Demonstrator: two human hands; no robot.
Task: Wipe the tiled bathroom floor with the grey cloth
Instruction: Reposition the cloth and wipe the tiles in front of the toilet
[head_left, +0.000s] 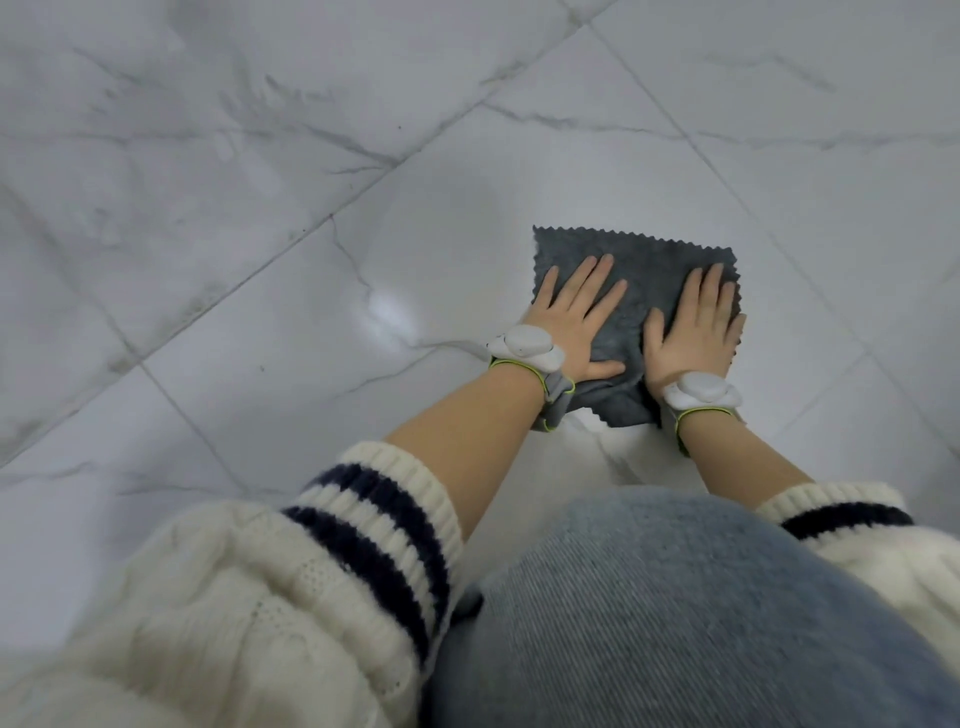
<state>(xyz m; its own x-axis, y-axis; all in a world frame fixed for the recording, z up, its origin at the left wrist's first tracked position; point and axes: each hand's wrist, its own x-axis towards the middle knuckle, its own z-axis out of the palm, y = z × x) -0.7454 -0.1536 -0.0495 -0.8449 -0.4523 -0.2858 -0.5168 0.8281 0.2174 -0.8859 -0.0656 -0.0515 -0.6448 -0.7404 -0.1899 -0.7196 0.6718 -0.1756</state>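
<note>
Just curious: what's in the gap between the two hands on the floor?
Only cloth. In the head view, the left hand and right hand press flat on it, apart, with bare grey fabric between them.

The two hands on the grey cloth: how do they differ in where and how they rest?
The left hand lies over the grey cloth's left edge, its heel off onto the tiled floor; the right hand lies near the cloth's right edge. The left hand's fingers angle rightward; the right hand's point more straight ahead. Both press flat, palms down, fingers spread, each wrist wearing a white device.
</note>
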